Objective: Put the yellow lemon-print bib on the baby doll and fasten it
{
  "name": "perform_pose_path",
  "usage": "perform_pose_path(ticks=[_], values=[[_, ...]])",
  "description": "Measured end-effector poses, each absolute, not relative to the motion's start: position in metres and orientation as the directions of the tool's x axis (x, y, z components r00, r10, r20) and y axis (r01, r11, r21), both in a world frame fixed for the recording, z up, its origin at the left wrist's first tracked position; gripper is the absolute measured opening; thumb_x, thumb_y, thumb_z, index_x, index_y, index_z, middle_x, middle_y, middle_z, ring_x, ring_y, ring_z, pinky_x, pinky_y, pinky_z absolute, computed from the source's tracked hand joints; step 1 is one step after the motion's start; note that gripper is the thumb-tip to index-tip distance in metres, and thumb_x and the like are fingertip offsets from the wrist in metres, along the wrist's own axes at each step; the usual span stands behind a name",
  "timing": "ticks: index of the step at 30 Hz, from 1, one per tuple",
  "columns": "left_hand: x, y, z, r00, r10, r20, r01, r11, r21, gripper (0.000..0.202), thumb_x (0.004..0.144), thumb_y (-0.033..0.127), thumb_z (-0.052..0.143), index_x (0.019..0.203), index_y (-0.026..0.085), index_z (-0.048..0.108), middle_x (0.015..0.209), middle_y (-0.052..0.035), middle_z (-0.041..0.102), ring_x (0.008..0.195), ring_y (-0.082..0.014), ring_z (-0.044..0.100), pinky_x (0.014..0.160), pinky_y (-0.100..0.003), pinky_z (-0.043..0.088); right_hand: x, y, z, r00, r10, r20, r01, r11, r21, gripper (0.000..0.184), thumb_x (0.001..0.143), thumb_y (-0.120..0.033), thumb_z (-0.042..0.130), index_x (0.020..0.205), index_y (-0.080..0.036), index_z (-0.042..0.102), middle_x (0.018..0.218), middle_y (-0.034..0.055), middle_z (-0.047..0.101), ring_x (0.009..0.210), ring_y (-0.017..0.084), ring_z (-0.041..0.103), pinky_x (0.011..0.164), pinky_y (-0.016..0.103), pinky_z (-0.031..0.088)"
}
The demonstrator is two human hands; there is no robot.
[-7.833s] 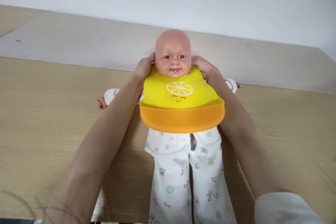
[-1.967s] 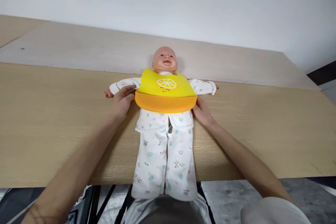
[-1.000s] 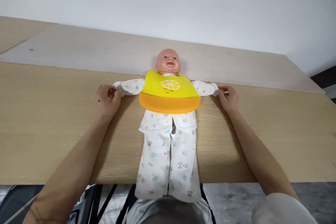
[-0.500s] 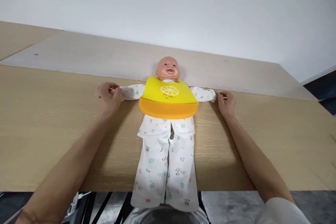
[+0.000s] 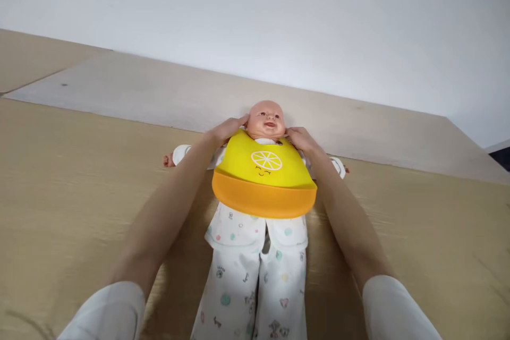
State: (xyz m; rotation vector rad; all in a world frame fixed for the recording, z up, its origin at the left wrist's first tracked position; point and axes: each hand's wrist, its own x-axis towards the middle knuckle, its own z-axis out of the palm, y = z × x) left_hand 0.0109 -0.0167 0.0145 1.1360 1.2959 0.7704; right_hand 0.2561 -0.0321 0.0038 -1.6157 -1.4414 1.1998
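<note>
A baby doll [image 5: 266, 117] in white printed pyjamas lies on its back on the wooden table [image 5: 79, 196]. It wears a yellow bib [image 5: 265, 167] with an orange catch pocket and a lemon face. My left hand [image 5: 228, 128] rests at the left side of the doll's neck, where its fingers curl round the bib's neck strap. On the other side, my right hand [image 5: 299, 138] grips the same strap. The fingertips of both hands are hidden behind the neck.
A paler board [image 5: 159, 90] runs along the back of the table against a white wall. The doll's arms stick out sideways beneath my forearms, with one small hand [image 5: 168, 160] showing on the left.
My hands have let go of the doll's sleeve cuffs and moved inward to its neck. The camera has come closer, and the table's front edge is out of view.
</note>
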Motion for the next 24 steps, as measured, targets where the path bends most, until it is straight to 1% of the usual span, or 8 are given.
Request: perform_pose_path(ticks=[2,6,8,11,13,16,20,24], values=[[0.012,-0.015,0.012,0.207,0.911,-0.356,0.113,0.339,0.934,0.05,0.084,0.06,0.058,0.096,0.013,0.071,0.072,-0.0117,0.071,0.071,-0.0274,0.07,0.064,-0.035,0.054,0.25,-0.026,0.0,-0.032,0.972,-0.233,0.314,-0.212,-0.925,0.02,0.072,-0.032,0.057,0.076,-0.013,0.064,0.063,0.0036,0.062,0.053,0.012,0.051,0.049,0.021,0.037],[0.014,-0.012,0.008,0.314,0.871,-0.378,0.003,0.398,0.918,0.052,0.09,0.058,0.05,0.112,0.015,0.068,0.084,-0.0109,0.075,0.076,-0.0254,0.071,0.071,-0.035,0.057,0.245,-0.017,-0.008,-0.015,0.952,-0.307,0.119,-0.303,-0.946,0.022,0.066,-0.032,0.057,0.077,-0.013,0.064,0.074,0.0063,0.068,0.066,0.018,0.061,0.055,0.024,0.045],[0.016,-0.014,0.008,0.363,0.847,-0.389,-0.037,0.43,0.902,0.056,0.091,0.06,0.047,0.115,0.014,0.067,0.086,-0.0116,0.075,0.08,-0.0259,0.072,0.075,-0.035,0.058,0.244,-0.018,-0.009,0.004,0.956,-0.294,0.048,-0.294,-0.955,0.022,0.066,-0.031,0.056,0.077,-0.013,0.062,0.074,0.0059,0.067,0.068,0.019,0.061,0.058,0.026,0.047],[0.02,-0.021,0.013,0.432,0.811,-0.395,-0.1,0.478,0.873,0.065,0.091,0.066,0.041,0.113,0.011,0.069,0.09,-0.014,0.075,0.091,-0.0286,0.071,0.084,-0.037,0.057,0.241,-0.024,-0.003,0.049,0.975,-0.218,-0.02,-0.217,-0.976,0.019,0.065,-0.03,0.054,0.074,-0.014,0.058,0.07,0.0029,0.062,0.064,0.015,0.057,0.057,0.024,0.046],[0.025,-0.027,0.017,0.442,0.819,-0.365,-0.165,0.474,0.865,0.066,0.091,0.067,0.041,0.113,0.012,0.068,0.095,-0.0142,0.074,0.098,-0.0303,0.07,0.089,-0.04,0.056,0.239,-0.031,0.003,0.068,0.986,-0.151,-0.04,-0.149,-0.988,0.018,0.064,-0.03,0.053,0.072,-0.014,0.055,0.069,0.0008,0.059,0.062,0.012,0.054,0.056,0.022,0.044],[0.03,-0.031,0.018,0.394,0.867,-0.304,-0.275,0.427,0.861,0.063,0.089,0.066,0.045,0.113,0.013,0.068,0.097,-0.0133,0.073,0.104,-0.0316,0.068,0.092,-0.042,0.054,0.239,-0.041,0.012,0.062,0.995,-0.074,-0.035,-0.072,-0.997,0.02,0.064,-0.03,0.053,0.073,-0.013,0.057,0.072,-0.0002,0.06,0.065,0.009,0.051,0.061,0.02,0.044],[0.033,-0.037,0.012,0.36,0.893,-0.269,-0.329,0.392,0.859,0.057,0.089,0.063,0.05,0.111,0.014,0.068,0.098,-0.0109,0.073,0.107,-0.0299,0.067,0.093,-0.041,0.053,0.24,-0.057,0.018,0.07,0.995,-0.074,-0.027,-0.073,-0.997,0.025,0.064,-0.032,0.053,0.078,-0.013,0.061,0.08,0.0003,0.063,0.073,0.01,0.054,0.067,0.02,0.045],[0.033,-0.06,0.005,0.374,0.907,-0.195,-0.35,0.332,0.876,0.045,0.092,0.052,0.051,0.113,0.016,0.068,0.101,-0.0076,0.073,0.106,-0.0269,0.067,0.097,-0.037,0.052,0.241,-0.084,0.015,0.085,0.993,-0.084,0.002,-0.084,-0.996,0.026,0.067,-0.036,0.052,0.079,-0.014,0.06,0.082,0.0005,0.065,0.075,0.011,0.055,0.068,0.02,0.044]])
